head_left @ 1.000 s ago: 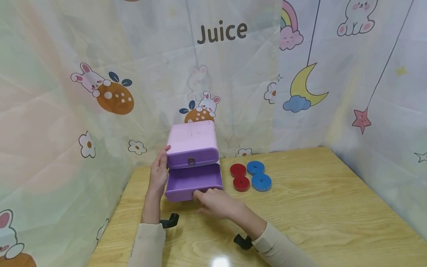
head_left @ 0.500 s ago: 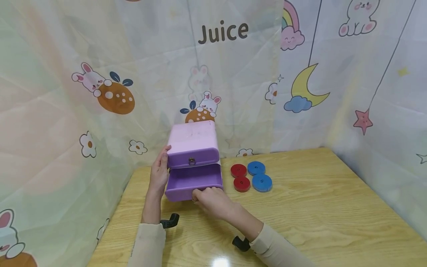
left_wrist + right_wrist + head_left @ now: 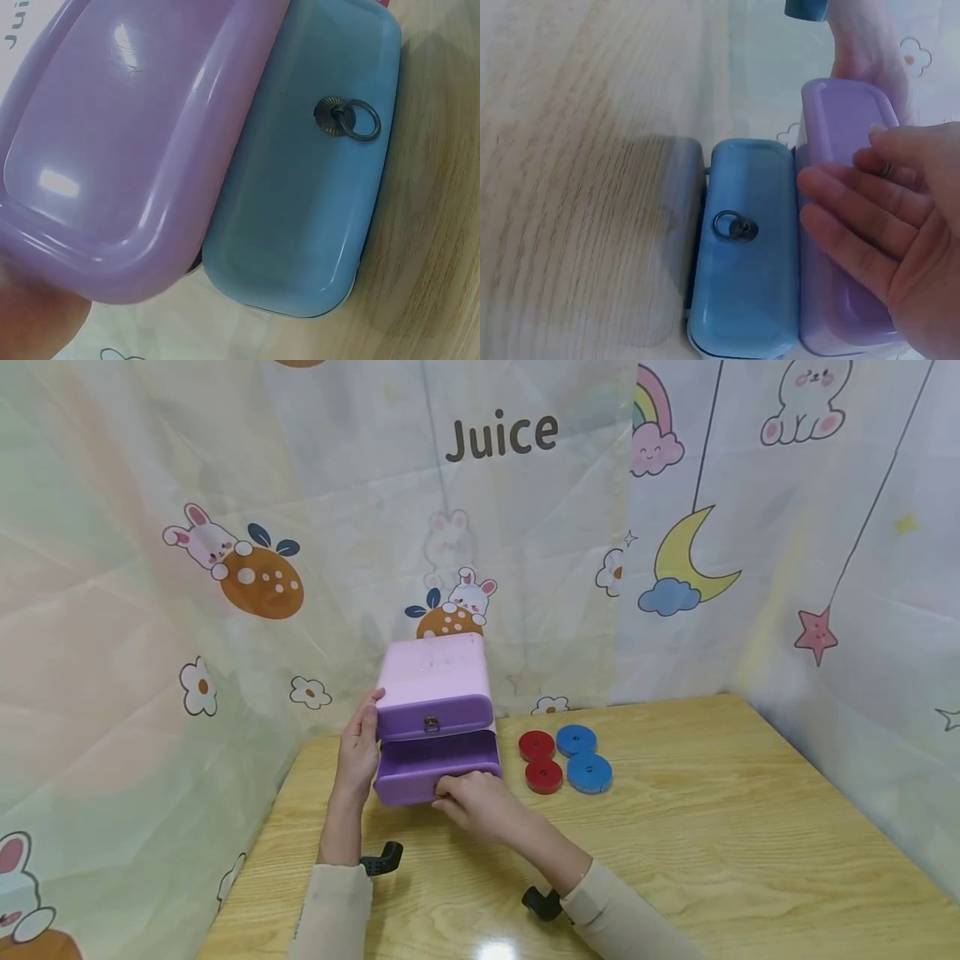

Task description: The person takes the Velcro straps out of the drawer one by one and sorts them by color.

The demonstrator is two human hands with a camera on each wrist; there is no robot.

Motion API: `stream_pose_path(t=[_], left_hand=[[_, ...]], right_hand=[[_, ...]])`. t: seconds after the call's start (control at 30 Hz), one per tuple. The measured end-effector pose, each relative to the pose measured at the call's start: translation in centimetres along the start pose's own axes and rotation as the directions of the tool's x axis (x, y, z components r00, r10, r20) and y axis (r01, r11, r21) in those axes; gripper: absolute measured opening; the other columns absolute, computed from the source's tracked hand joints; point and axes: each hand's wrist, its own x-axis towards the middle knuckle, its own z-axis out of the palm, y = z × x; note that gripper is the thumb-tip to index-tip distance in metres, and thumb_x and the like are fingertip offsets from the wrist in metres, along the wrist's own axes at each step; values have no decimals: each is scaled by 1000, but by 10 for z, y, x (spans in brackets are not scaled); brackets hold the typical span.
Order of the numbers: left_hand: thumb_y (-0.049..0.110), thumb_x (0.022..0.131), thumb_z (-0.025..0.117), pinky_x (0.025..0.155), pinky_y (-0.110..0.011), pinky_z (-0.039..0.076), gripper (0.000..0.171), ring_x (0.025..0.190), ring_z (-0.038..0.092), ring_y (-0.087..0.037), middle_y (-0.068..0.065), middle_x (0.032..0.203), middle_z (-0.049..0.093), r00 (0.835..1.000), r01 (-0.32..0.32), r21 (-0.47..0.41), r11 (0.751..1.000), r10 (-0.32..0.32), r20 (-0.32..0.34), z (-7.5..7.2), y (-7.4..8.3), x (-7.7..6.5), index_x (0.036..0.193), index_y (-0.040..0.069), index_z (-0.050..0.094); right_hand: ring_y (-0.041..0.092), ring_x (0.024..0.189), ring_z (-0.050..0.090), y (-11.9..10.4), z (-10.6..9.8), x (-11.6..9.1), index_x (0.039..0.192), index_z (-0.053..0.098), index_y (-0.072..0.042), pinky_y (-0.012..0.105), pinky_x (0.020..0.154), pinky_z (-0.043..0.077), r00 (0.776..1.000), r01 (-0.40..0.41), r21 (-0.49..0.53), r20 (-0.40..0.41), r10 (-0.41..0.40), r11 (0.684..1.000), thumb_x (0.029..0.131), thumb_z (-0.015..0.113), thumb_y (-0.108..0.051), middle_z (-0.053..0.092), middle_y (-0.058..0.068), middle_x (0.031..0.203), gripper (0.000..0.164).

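A small pink drawer cabinet stands at the back of the table. Its upper purple drawer is closed; the purple drawer below is partly pulled out. My right hand is at that drawer's front, thumb and forefinger pinching its small ring pull, the other fingers half bent. My left hand lies flat along the cabinet's left side, fingertips near the top front edge. Under the pulled-out drawer, both wrist views show a closed blue drawer with a metal ring, hidden from the head view.
Right of the cabinet lie two red flat round rolls and two blue ones, grouped closely. Behind the wooden table hangs a printed cloth. Black camera mounts stick out from both wrists.
The purple drawer has slid inward a little, its opening now narrower, and my right hand has moved forward with it. My left hand stays against the cabinet side.
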Motion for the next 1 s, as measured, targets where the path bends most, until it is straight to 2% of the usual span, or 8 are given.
stream_pose_path(t=[0.1, 0.2, 0.33, 0.5, 0.67, 0.77, 0.93, 1.0], left_hand=[[50, 109, 42, 125, -47, 32, 50, 149, 43, -20, 7, 166, 40, 1000, -3, 6, 1000, 3, -2, 0, 1, 1, 152, 28, 53], [50, 109, 42, 125, -47, 32, 50, 150, 42, -20, 7, 166, 39, 1000, -7, 2, 1000, 7, -2, 0, 2, 1, 153, 27, 53], [49, 109, 43, 125, -46, 32, 50, 150, 41, -19, 7, 166, 40, 1000, -6, -2, 1000, 6, -4, 0, 2, 0, 152, 26, 53], [50, 109, 43, 126, -46, 30, 50, 151, 40, -18, 6, 166, 40, 1000, -5, 3, 1000, 5, -4, 0, 1, -1, 152, 27, 54], [51, 109, 43, 126, -47, 30, 50, 152, 39, -18, 8, 166, 40, 1000, -1, -1, 1000, 1, -1, 0, 2, -1, 151, 28, 54], [51, 108, 43, 125, -48, 31, 51, 151, 41, -20, 7, 166, 40, 1000, 4, -7, 1000, -4, 3, 0, 2, -1, 152, 28, 53], [52, 109, 42, 126, -48, 29, 51, 152, 39, -20, 6, 167, 39, 1000, 2, 3, 1000, -2, 4, 0, 1, -1, 152, 28, 53], [51, 109, 41, 127, -48, 28, 50, 153, 37, -19, 7, 167, 38, 1000, -3, 14, 1000, 3, 5, 0, 1, -1, 152, 28, 53]], right_hand=[[-3, 72, 62, 5, 0, 1, 98, 73, -18, 20, 73, 53, 999, 4, 120, -33, 0, 993, 101, 71, -27, 73, -10, 83, 9], [-3, 71, 61, 10, 1, 2, 99, 76, -15, 14, 69, 51, 997, 26, 239, -81, -6, 971, 99, 73, -20, 75, -7, 82, 6], [-2, 68, 58, 14, 3, 2, 98, 76, -13, 13, 64, 50, 994, 32, 340, -110, 6, 940, 99, 72, -16, 75, 0, 80, 5], [3, 68, 64, 16, 6, 2, 100, 74, -11, 17, 65, 54, 995, -36, 435, -65, 72, 900, 101, 69, -15, 75, 2, 81, 6], [23, 76, 75, 21, 10, 5, 103, 73, -7, 21, 68, 58, 990, -110, 569, -8, 139, 815, 104, 65, -13, 75, 8, 86, 10], [26, 79, 76, 26, 13, 7, 104, 73, -4, 22, 69, 59, 987, -119, 605, -13, 160, 787, 104, 65, -13, 76, 12, 89, 12], [15, 76, 74, 32, 18, 10, 105, 75, -4, 25, 72, 61, 980, -117, 622, -53, 191, 774, 102, 67, -12, 77, 9, 87, 12], [14, 76, 74, 34, 20, 11, 105, 76, -3, 26, 72, 61, 977, -114, 624, -73, 203, 773, 102, 68, -11, 77, 12, 87, 12]])
